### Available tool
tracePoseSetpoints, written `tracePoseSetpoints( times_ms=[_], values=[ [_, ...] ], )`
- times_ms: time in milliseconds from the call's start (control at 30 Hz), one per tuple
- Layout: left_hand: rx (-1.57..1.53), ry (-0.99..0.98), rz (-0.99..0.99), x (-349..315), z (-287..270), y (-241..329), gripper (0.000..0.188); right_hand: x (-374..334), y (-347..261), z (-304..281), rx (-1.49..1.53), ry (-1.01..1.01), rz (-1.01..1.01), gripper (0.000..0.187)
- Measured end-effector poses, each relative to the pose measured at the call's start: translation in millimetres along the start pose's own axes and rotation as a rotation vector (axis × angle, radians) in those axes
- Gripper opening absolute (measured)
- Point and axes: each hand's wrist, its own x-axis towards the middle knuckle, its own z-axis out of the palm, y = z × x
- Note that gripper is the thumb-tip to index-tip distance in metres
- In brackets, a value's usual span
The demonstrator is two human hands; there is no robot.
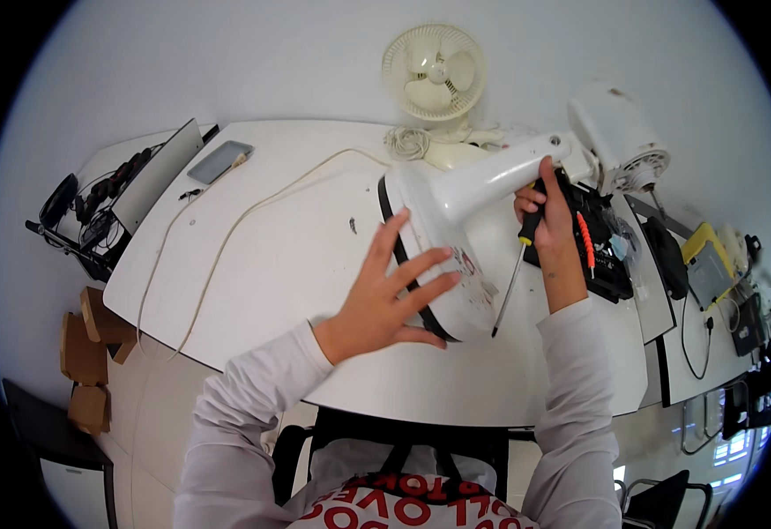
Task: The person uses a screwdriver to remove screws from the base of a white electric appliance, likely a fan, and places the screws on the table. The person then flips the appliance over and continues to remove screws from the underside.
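A white fan stand [482, 187] lies tilted across the table, its round base [465, 280] edged in black. My left hand [392, 295] rests against that base with fingers spread, the thumb near its lower edge. In my right hand [551, 212] is a screwdriver [512, 284] with a black and yellow handle; its shaft slants down and its tip is beside the base. The right fingers are close to the upper part of the neck. Beyond it, the fan's white motor housing [619, 128] joins the neck, with no blades or guard visible on it.
A cream fan [438, 72] with a coiled cord [406, 143] stands at the back of the white table [315, 229]. A black tool case [610, 264] lies right, by a red coiled item [586, 240]. A grey tray [219, 162] and a long cord [227, 234] are left.
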Motion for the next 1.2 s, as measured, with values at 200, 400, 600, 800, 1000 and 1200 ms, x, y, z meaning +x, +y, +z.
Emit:
tracePoseSetpoints(
  times_ms=[200,400,600,800,1000,1200],
  values=[
    [-0.049,-0.043,-0.063,20.3,19.7,8.7,0.08,11.1,9.9,-28.8,0.107,0.084,0.105,0.025],
    [0.024,-0.033,-0.066,49.8,39.1,7.8,0.078,27.4,5.0,-38.1,0.096,0.163,0.162,0.028],
    [0.049,0.041,-0.101,65.8,61.3,14.7,0.072,36.0,7.3,-47.0,0.053,0.173,0.189,0.031],
    [0.075,0.075,-0.137,80.2,77.7,16.8,0.07,39.8,11.5,-43.6,0.07,0.245,0.295,0.031],
    [0.05,0.121,-0.19,92.2,84.3,8.4,0.07,38.7,30.2,-31.5,-0.343,0.34,0.206,0.04],
    [0.05,0.15,-0.204,102.1,103.3,5.7,0.069,3.6,41.1,-9.8,-0.533,0.224,-0.075,0.042]
  ],
)
